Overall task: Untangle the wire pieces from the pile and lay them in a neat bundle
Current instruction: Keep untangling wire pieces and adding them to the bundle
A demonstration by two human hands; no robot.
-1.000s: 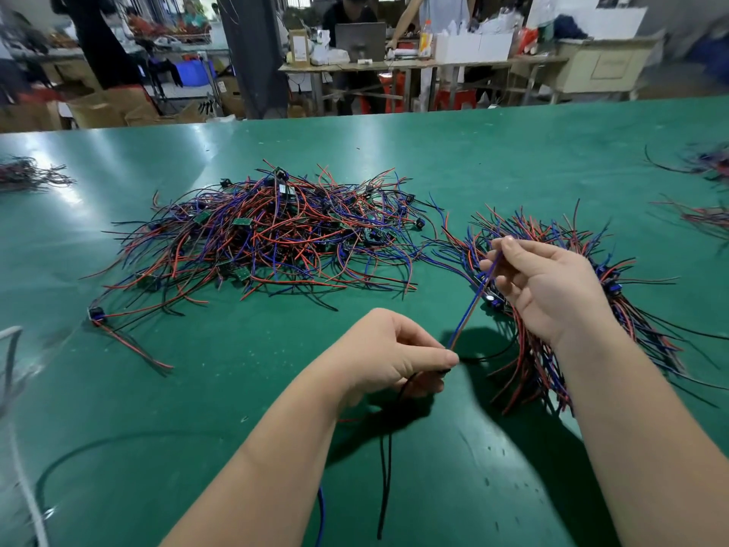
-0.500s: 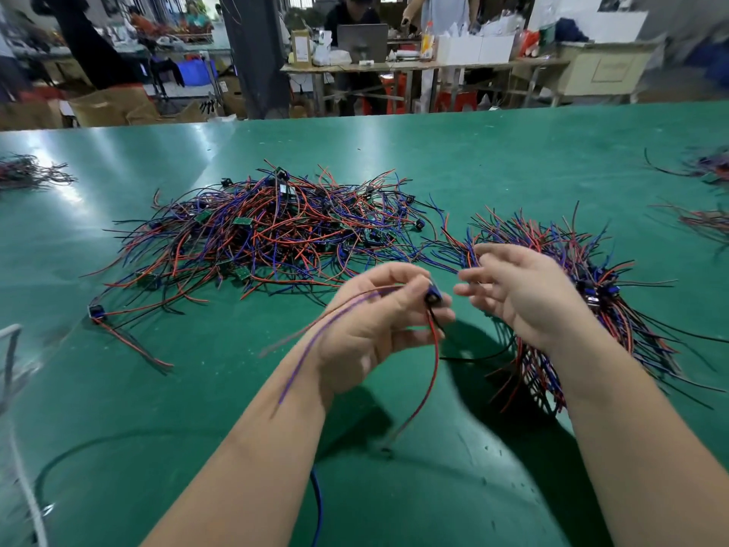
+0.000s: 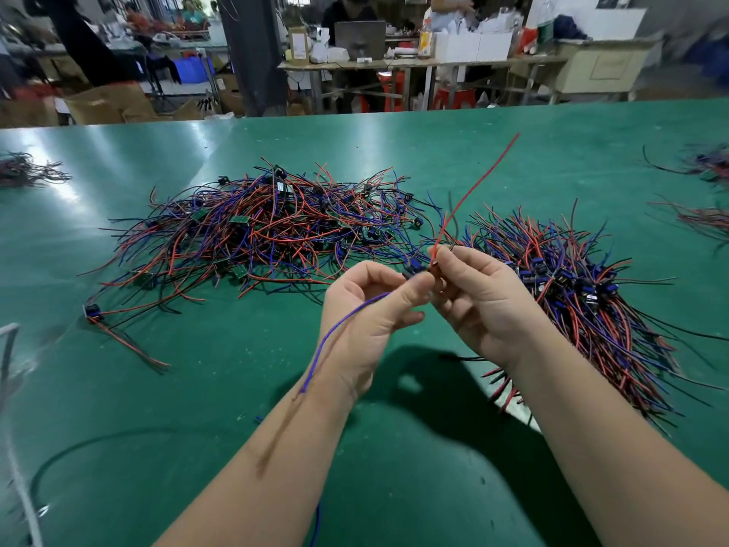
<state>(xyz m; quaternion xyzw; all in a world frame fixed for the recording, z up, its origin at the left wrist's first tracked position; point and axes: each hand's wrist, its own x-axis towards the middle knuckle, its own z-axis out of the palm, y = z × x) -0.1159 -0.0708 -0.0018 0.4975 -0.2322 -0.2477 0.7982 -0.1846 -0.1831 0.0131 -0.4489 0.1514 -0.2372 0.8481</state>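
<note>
A tangled pile of red, blue and black wire pieces with small connectors lies on the green table, left of centre. To the right lies a more ordered bundle of the same pieces. Both hands meet above the table between them, holding one wire piece. My left hand pinches its small dark connector, and a purple lead trails down over my wrist. My right hand pinches the red lead, which sticks up and away to the far right.
One stray wire piece lies at the pile's near left. Smaller wire heaps sit at the far left and far right. A black cable curves on the near left. People work at benches beyond the table.
My hands have come together. The red lead, which hung below my left hand, now points up and away in my right hand. The purple lead still trails over my left wrist.
</note>
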